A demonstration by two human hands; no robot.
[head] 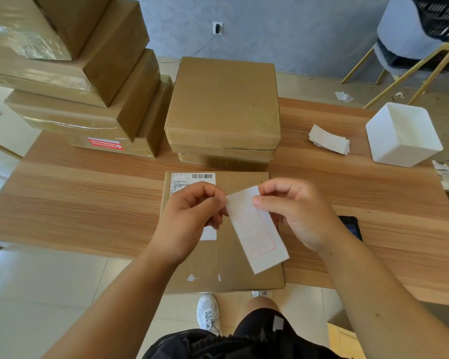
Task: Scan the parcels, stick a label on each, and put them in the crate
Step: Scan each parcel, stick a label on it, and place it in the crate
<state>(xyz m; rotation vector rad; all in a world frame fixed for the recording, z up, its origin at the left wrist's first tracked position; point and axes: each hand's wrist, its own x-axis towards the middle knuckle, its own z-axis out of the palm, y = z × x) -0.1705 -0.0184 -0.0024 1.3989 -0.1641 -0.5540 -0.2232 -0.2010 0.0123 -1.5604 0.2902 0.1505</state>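
Setting: small parcel-dispatch room. Evidence: taped brown cardboard cartons (70, 81) stacked far left and centre on a wood-grain laminate worktop (75, 203); loose stack of white paper labels (328, 139) at far right, beside a white square plastic tub (402, 136); black lattice plastic crates (443, 16) on a pale chair (399, 35), far right corner; pale tiled floor (36, 294); grey plaster wall (296, 29).

Nothing reads clearly. The shipping label (192, 178) on the centre parcel (218, 268) shows a barcode and blurred print. The red sticker (105, 143) on the left box (138, 147) bears illegible characters. The label (257, 229) I hold shows only faint red outlines.
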